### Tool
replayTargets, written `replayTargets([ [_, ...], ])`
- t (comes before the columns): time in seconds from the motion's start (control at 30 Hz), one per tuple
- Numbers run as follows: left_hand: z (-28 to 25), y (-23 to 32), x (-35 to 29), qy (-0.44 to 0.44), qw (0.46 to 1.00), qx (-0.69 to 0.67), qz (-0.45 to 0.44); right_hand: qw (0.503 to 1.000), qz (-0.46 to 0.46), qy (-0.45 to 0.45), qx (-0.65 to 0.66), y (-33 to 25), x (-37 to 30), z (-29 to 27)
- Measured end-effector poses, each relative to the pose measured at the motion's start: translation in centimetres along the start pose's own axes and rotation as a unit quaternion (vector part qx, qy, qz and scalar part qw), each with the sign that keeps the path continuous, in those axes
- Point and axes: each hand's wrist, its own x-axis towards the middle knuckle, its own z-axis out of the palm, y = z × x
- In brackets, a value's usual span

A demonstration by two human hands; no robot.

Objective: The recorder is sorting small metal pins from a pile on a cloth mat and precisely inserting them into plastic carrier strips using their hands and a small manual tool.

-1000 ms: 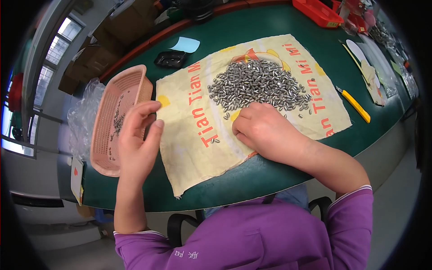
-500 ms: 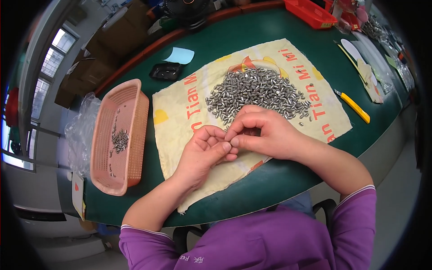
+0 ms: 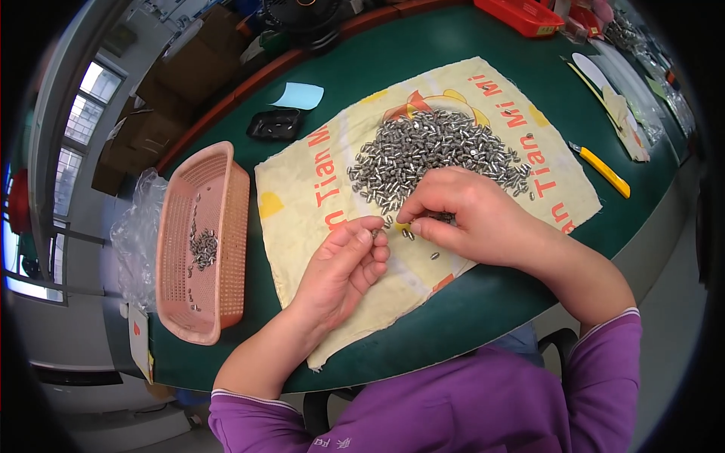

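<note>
A heap of small silver metal pieces (image 3: 423,155), short and barrel-shaped, lies on a cream printed cloth (image 3: 294,249). My left hand (image 3: 340,268) is just left of the heap's near edge, palm partly up. Its thumb and index finger pinch one small metal piece (image 3: 374,234); the other fingers curl beneath. My right hand (image 3: 479,215) is bent over the heap's near side. Its thumb and index fingertips are apart, close to a few loose pieces (image 3: 408,234) on the cloth, and no piece shows between them. Its remaining fingers are mostly hidden.
A pink plastic basket (image 3: 240,249) with a small pile of metal pieces stands at left, beside a clear plastic bag (image 3: 137,234). Behind are a black dish (image 3: 275,125) and light-blue paper (image 3: 298,96). A yellow cutter (image 3: 604,172) lies right; a red tray (image 3: 521,16) sits far right.
My hands, which met at the fingertips, have separated. The right has moved rightward and its thumb and index have parted; the left still pinches. Loose pieces now show between them.
</note>
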Motion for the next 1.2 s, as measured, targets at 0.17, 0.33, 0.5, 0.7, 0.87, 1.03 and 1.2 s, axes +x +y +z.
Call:
replayTargets([
  [0.17, -0.2, -0.1, 0.1, -0.006, 1.0, -0.007, 0.013, 1.0, 0.001, 0.004, -0.003, 0.0, 0.2, -0.4],
  [0.33, -0.2, -0.1, 0.0, -0.005, 1.0, -0.008, 0.009, 1.0, -0.003, 0.006, -0.012, -0.2, 0.1, -0.4],
  [0.5, -0.2, -0.2, 0.1, -0.005, 1.0, -0.009, 0.011, 0.999, -0.001, -0.003, -0.033, -0.2, -0.1, -0.4],
  [0.7, -0.2, -0.2, 0.1, -0.014, 1.0, -0.011, 0.016, 0.998, -0.013, 0.005, -0.061, -0.8, -0.1, -1.2],
  [0.87, -0.4, -0.3, 0.1, -0.025, 0.999, -0.01, 0.02, 0.998, -0.012, 0.006, -0.066, -0.7, -0.3, -1.3],
  [1.03, -0.4, -0.3, 0.1, -0.028, 0.999, -0.013, 0.02, 0.997, 0.005, -0.038, -0.074, -1.3, -0.6, -2.0],
  [1.2, -0.3, -0.2, 0.1, -0.023, 0.999, -0.014, 0.019, 0.985, 0.006, -0.141, -0.1, -1.1, -0.9, -2.2],
])
